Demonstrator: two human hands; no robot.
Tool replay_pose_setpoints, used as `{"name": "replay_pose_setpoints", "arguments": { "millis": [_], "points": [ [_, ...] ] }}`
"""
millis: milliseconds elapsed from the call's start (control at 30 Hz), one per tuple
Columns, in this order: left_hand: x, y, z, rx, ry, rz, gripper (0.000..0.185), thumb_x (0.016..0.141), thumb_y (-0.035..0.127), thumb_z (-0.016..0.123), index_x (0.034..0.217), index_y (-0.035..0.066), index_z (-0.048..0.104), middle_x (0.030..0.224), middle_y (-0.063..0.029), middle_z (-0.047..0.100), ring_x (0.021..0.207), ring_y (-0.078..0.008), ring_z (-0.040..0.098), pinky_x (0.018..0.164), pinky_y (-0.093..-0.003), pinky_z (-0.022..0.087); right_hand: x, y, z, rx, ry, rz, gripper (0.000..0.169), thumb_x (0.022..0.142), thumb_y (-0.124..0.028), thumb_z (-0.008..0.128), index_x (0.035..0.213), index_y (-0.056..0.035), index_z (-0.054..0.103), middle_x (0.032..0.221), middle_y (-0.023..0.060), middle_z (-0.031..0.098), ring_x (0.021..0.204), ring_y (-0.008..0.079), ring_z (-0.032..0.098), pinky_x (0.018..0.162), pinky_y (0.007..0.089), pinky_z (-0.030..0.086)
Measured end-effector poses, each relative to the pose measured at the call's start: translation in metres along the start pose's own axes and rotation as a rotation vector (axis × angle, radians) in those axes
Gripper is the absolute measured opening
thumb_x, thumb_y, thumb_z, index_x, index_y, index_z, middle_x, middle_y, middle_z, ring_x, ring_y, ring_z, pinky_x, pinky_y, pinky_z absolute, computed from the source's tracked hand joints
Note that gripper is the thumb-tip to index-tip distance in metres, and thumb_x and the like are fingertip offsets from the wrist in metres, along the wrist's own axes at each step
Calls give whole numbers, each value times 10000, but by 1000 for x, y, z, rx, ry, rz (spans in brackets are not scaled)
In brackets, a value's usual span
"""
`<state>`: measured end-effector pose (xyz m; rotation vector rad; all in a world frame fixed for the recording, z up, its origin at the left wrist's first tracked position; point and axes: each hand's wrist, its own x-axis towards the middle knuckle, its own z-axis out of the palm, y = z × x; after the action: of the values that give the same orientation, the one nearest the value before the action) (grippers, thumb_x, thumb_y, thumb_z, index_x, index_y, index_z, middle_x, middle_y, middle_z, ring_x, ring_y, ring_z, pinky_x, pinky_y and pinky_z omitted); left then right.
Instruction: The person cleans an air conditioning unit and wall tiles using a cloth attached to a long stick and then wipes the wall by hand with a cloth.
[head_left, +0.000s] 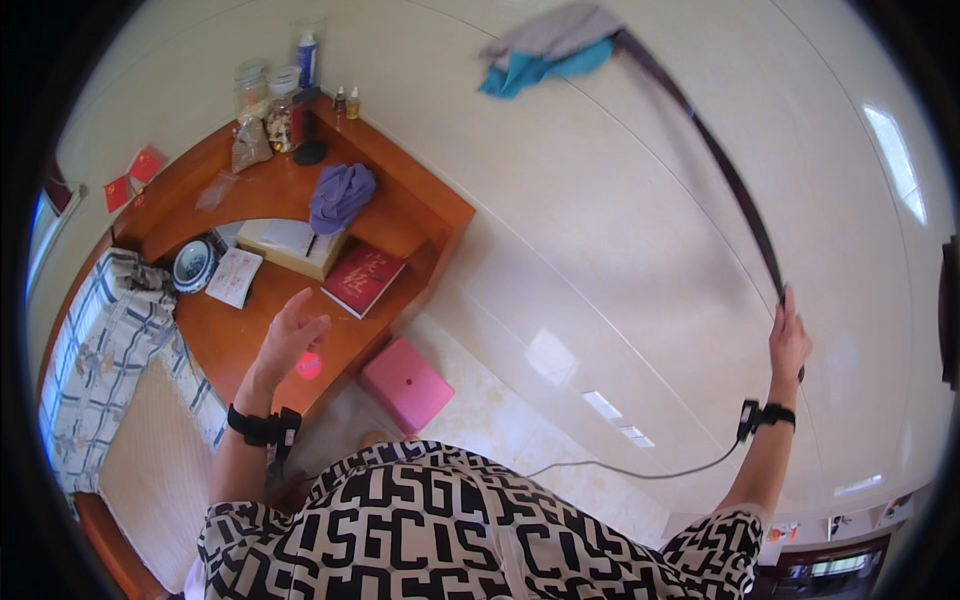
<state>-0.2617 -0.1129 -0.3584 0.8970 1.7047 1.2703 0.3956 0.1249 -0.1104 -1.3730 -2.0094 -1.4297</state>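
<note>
My right hand (789, 337) grips the lower end of a long dark pole (724, 161). A grey cloth (559, 34) and a teal cloth (551, 66) hang at the pole's far end, against or close to the tiled wall; they are slightly blurred. My left hand (292, 334) is raised above the wooden desk, its index finger extended and the others partly curled, with nothing held. Near it lie a red book (364, 279), a paper booklet (234, 277) and a yellowish box (292, 247). A round pink object (309, 365) shows just below the hand.
A pink plastic stool (407, 385) stands beside the desk (225, 337). On the desk are a purple cloth (341, 197), a blue-and-white ceramic bowl (193, 265) and glass jars (283, 109). A bed with a checked curtain (112, 360) lies at left. A cable (645, 475) runs from my right wrist.
</note>
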Motion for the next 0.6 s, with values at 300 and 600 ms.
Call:
{"name": "replay_pose_setpoints", "arguments": {
  "millis": [300,600],
  "points": [
    [40,27,49,248,-280,84,658,841,167,638,1383,12,299,807,-62,610,687,-98,567,599,-234,473,-138,68,-72,-161,-293,-66,470,880,-239,579,1333,-252,452,653,56,482,540,240,523,467,371,435],
    [116,118,203,425,-367,612,695,814,233,669,1369,5,319,1290,-201,473,1099,-264,529,920,-347,432,-194,119,-66,-134,-273,73,470,869,-231,592,1322,-211,470,670,58,463,577,231,516,510,368,432]
  ]
}}
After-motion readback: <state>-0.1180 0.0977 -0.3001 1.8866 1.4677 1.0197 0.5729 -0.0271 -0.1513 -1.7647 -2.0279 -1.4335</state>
